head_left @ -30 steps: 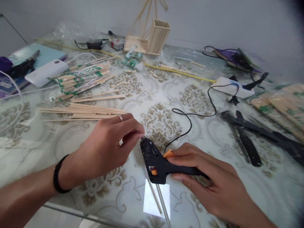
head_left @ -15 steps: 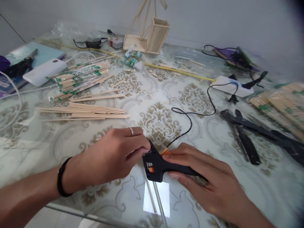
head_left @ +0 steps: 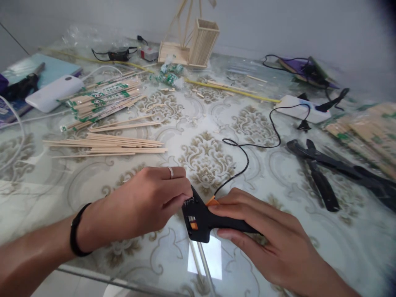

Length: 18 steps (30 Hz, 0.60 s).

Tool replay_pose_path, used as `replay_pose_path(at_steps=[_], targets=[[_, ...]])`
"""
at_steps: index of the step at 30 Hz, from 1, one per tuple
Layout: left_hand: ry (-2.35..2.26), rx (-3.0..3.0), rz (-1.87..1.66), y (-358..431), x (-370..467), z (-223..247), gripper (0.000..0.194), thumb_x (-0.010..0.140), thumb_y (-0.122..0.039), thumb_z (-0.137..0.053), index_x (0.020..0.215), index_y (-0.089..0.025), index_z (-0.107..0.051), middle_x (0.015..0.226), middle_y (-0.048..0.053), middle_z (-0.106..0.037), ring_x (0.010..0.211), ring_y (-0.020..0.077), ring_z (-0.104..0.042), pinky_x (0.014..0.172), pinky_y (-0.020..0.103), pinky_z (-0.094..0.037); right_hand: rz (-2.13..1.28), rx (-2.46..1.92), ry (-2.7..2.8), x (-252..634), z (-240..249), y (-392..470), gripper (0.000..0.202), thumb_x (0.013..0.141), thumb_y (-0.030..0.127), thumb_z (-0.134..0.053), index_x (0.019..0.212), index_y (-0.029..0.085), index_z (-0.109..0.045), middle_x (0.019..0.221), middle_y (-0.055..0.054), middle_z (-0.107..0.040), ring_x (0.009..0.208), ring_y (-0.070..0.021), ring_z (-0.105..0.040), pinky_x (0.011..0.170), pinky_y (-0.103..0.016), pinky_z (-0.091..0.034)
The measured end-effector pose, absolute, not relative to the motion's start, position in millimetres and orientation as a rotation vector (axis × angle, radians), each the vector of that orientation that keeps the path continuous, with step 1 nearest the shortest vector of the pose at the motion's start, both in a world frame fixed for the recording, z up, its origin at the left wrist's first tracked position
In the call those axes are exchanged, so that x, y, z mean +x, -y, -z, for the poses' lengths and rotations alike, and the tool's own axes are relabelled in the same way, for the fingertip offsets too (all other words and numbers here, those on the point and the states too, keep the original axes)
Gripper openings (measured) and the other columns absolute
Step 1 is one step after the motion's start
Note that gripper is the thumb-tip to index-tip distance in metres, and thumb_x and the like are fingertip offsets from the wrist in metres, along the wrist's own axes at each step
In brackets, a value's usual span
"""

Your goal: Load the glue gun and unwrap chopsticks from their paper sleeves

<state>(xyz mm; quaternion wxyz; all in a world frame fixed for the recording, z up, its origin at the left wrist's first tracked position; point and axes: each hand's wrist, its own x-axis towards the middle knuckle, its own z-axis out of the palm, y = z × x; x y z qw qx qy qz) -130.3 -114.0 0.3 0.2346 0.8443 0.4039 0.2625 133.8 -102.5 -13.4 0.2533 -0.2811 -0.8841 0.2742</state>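
Toward the back of the table (head_left: pixel 253 173), a tall open-topped box (head_left: pixel 204 43) built of thin sticks stands upright on a stick-made base (head_left: pixel 175 53); how far down its inside goes is too dim to tell. On the left, clear wrappers with green print (head_left: pixel 103 99) contain pale sticks, and a plastic packet (head_left: pixel 368 132) at the far right has more inside. The body of the black glue gun (head_left: pixel 198 220) has a small window showing orange, and a clear glue stick (head_left: pixel 205 264) extends from its rear end toward the near table edge. The glue gun is in front of the person, between the two hands, with its front end angled away. The right hand (head_left: pixel 269 235) comes in from the lower right, its fingers wrapped over the handle near the orange trigger (head_left: pixel 212 201) and its thumb underneath, closed on the grip. The left hand (head_left: pixel 154 200) reaches in from the left, back of the hand up, its fingers curled and the fingertips drawn together at the gun's front end; whether they pinch anything is hidden. Loose sticks (head_left: pixel 123 143) lie beyond the left hand, and black pliers (head_left: pixel 321 181) lie right of the gun.
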Motion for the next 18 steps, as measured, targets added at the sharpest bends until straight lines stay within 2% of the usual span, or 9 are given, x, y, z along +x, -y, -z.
replay_pose_path(at_steps=[11,18], targets=[[-1.106,2.347,-0.797,109.3,-133.5,-4.9,0.023,0.097,-0.005,-0.053,0.084,-0.012,-0.071,0.079,0.003,-0.069,0.071,0.0106,-0.063,0.063,0.023,-0.045,-0.815,-0.752,2.357,135.9,14.4,104.9,0.024,0.096,0.018,-0.065,0.120,0.020,-0.066,0.108,-0.008,-0.075,0.099,-0.0170,-0.072,0.086,-0.024,-0.060],[-1.362,2.365,-0.992,101.7,-138.7,-7.2,0.016,0.094,-0.007,-0.061,0.082,-0.015,-0.069,0.075,-0.001,-0.066,0.065,0.0076,-0.058,0.060,0.020,-0.042,-0.852,-0.790,2.260,135.8,11.8,97.5,0.024,0.092,0.014,-0.067,0.114,0.023,-0.069,0.104,-0.006,-0.075,0.093,-0.0175,-0.074,0.080,-0.025,-0.061]])
